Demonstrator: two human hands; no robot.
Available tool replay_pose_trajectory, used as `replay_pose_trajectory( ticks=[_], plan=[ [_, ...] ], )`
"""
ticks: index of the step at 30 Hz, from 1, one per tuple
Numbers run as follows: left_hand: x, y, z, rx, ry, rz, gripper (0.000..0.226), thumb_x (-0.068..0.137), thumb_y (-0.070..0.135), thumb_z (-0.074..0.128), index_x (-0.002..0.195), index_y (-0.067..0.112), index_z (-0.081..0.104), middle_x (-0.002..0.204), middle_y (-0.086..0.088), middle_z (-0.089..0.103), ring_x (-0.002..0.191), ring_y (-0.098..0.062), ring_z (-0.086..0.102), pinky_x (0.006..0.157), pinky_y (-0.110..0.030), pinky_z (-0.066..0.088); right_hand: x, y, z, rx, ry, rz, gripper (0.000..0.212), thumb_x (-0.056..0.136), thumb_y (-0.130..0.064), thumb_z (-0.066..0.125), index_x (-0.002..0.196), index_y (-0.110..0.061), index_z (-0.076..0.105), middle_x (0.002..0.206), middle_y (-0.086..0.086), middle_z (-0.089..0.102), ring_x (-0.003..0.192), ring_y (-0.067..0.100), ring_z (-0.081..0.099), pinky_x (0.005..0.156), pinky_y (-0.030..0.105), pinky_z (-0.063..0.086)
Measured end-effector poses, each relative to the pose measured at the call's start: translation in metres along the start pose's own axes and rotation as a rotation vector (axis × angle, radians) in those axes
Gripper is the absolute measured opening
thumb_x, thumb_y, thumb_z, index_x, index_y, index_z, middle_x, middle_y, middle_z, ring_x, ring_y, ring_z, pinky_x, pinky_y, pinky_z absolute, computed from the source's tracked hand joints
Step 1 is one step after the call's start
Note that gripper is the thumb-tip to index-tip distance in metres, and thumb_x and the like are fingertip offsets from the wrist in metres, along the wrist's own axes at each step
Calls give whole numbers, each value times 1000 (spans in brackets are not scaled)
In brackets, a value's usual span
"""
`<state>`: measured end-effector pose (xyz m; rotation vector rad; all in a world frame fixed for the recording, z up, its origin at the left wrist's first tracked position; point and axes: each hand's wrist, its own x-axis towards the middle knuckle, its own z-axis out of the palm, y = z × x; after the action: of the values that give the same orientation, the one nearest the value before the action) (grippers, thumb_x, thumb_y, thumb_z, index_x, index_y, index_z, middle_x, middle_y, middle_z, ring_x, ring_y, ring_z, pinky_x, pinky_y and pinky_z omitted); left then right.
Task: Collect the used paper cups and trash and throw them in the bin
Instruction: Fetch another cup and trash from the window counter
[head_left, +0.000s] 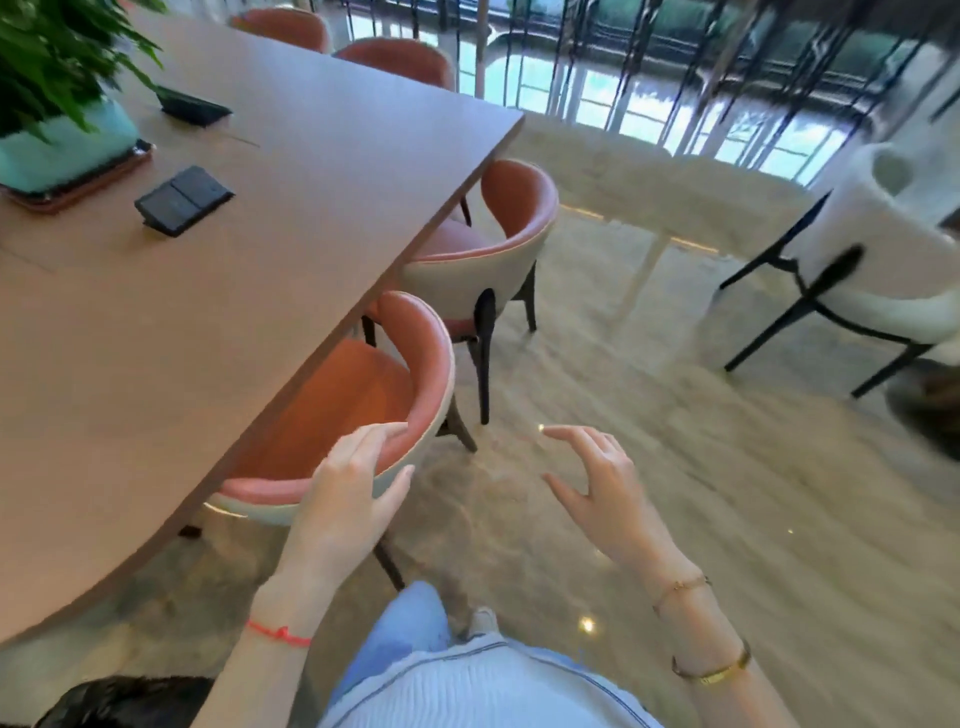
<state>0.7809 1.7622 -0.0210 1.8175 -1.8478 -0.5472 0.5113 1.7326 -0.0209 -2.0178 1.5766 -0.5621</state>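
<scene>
Paper cups and trash are out of view; left hand (353, 488) rests spread fingers on the orange chair (358, 395) backrest, right hand (597, 483) hangs loosely spread, touching nothing.

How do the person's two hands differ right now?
The left hand rests on the back of the nearest orange chair; the right hand hangs over the floor, touching nothing. The left wrist wears a red string, the right gold bracelets. Both hands are open, holding nothing.

Long wooden table (218, 291), orange chairs (363, 395) (glossy marble floor (649, 415)).
</scene>
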Motion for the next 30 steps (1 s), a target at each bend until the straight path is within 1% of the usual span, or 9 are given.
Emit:
replay_pose_trajectory(
  ticks=[2,6,9,12,15,19,24,26,30],
  plan=[
    [29,12,11,-4,-40,32,41,86,20,68,125,19,58,119,7,60,112,-12,54,96,-20,37,12,17,-12,31,47,67,38,84,-16,72,120,-16,61,118,-3,62,113,15,52,97,18,34],
    [95,35,32,-8,-81,102,40,85,23,68,124,21,58,117,8,61,108,-8,54,92,-14,35,45,54,-32,47,100,150,39,84,-16,72,121,-15,61,119,-1,62,114,15,53,99,19,36],
    [154,51,50,-25,-75,149,40,84,21,68,123,23,57,115,9,62,106,-7,55,92,-17,39,83,83,-46,42,143,199,39,83,-15,72,121,-16,61,120,-3,62,115,15,53,98,18,35],
    [224,67,71,-41,-85,192,42,85,21,69,125,24,57,119,11,61,110,-4,54,98,-17,37,134,113,-66,38,167,225,39,83,-15,72,121,-17,61,121,-4,61,116,13,52,98,14,32],
    [301,84,89,-57,-117,231,42,87,21,68,127,20,57,123,7,60,117,-8,53,103,-25,40,194,141,-92,23,200,238,38,83,-14,71,120,-16,61,118,-3,61,113,14,53,96,12,31],
    [404,114,107,-75,-126,283,43,86,23,67,128,23,56,121,11,59,115,-2,51,98,-14,36,280,173,-135,30,253,242,39,84,-14,71,121,-15,60,120,-2,60,114,13,52,98,15,33],
    [519,152,129,-66,-154,357,42,87,23,67,128,21,56,119,6,60,110,-9,55,94,-27,46,368,215,-176,21,315,276,38,84,-16,71,121,-14,60,120,-1,61,114,13,52,98,14,32],
    [561,166,140,-60,-171,370,42,87,22,68,127,19,56,118,5,61,109,-11,56,93,-24,43,396,236,-190,27,325,314,39,84,-16,71,121,-14,61,120,-1,61,115,14,52,98,14,31],
    [630,183,160,-69,-180,382,42,87,25,67,127,24,55,119,11,60,112,-5,53,95,-20,42,448,272,-210,33,319,355,38,84,-17,70,121,-17,60,121,-4,60,116,12,51,97,11,29]
  ],
)
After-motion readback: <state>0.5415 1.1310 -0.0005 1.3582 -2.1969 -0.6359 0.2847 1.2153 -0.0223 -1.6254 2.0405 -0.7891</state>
